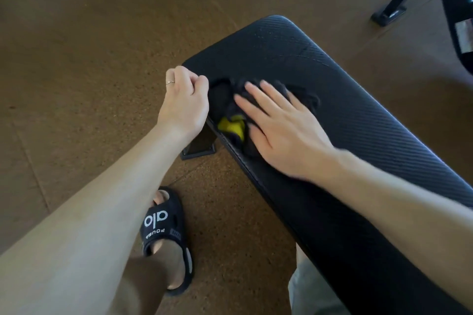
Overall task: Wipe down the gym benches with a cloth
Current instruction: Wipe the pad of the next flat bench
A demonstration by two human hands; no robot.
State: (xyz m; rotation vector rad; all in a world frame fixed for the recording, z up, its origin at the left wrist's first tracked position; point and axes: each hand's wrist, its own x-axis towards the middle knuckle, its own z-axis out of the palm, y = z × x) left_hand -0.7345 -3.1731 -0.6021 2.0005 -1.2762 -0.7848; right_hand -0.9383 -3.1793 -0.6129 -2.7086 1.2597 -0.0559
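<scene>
Likely soft and limp, the dark cloth [256, 110] bunches near the table's [358, 115] left edge under the right hand's [286, 133] spread, flat fingers [258, 92]; left hand [184, 100] curls on that edge.

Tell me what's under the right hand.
A dark cloth with a yellow patch lies bunched under the right hand on the bench pad; the palm hides its middle.

Dim, warm light; sheen on bench [345, 100] far-right edge. Right hand [279, 130] motion-blurred. Wide-angle bend at frame edges, corners soft.
</scene>
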